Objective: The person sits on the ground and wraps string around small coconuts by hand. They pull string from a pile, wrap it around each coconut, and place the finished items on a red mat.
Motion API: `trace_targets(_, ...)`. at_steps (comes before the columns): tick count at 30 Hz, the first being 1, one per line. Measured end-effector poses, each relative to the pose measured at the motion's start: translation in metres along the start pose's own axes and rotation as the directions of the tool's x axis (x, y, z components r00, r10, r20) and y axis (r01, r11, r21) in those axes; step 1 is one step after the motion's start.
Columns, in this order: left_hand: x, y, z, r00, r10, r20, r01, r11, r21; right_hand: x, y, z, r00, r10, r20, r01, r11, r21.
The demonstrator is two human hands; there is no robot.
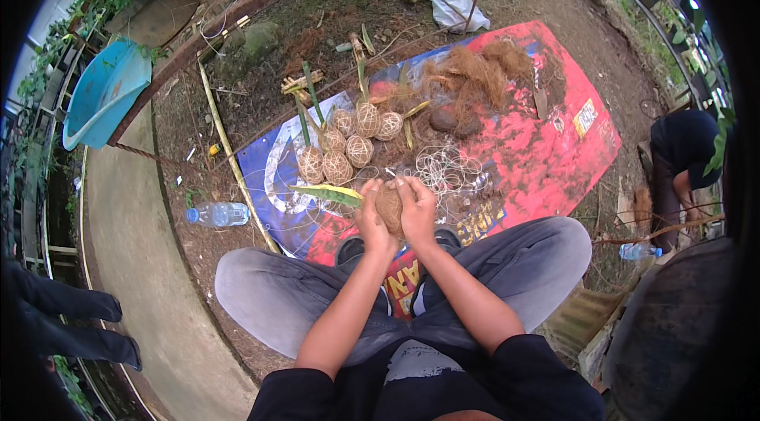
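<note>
Between my two hands is a brown coconut-fibre ball (389, 210) with a variegated snake plant leaf (330, 195) pointing out to the left. My left hand (374, 220) grips the ball's left side near the base of the leaf. Around its right side curls my right hand (417, 207), thumb and fingertips near the top, where a short white string end shows. A loose tangle of pale string (449, 170) lies just beyond my right hand. Several string-wrapped fibre balls (337, 167), some with leaves or green stems, are grouped beyond my left hand. Loose coconut fibre (469, 76) is heaped farther off.
A printed red and blue sheet (534, 153) lies under the materials. Left are a plastic bottle (218, 214), a bamboo pole (228, 148) and a blue basin (110, 97). A rusty metal bar (249, 2) arches across the far side. One person (683, 153) bends at right; another's legs (71, 314) show left.
</note>
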State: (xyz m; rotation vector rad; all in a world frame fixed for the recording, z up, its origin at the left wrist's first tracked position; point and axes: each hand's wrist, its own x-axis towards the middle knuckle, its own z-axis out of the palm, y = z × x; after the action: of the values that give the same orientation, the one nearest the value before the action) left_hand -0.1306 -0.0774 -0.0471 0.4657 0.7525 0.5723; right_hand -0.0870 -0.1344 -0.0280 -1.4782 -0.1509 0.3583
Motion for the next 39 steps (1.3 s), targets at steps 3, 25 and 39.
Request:
trace_targets(3, 0.020, -0.006, -0.016, 0.997, -0.059, 0.056, 0.069, 0.979, -0.194, 0.003, 0.017, 0.000, 0.933, -0.360, -0.032, 0.354, 0.928, -0.112)
trace_targets(25, 0.008, 0.001, 0.005, 0.991, 0.084, 0.107, -0.087, 0.996, 0.019, 0.002, -0.007, 0.000, 0.991, -0.131, -0.019, 0.132, 0.991, 0.019)
trace_targets(39, 0.007, 0.009, 0.011, 0.993, 0.114, -0.020, -0.112, 0.991, 0.075, 0.005, 0.003, 0.003, 0.982, -0.180, -0.060, 0.190, 0.937, 0.295)
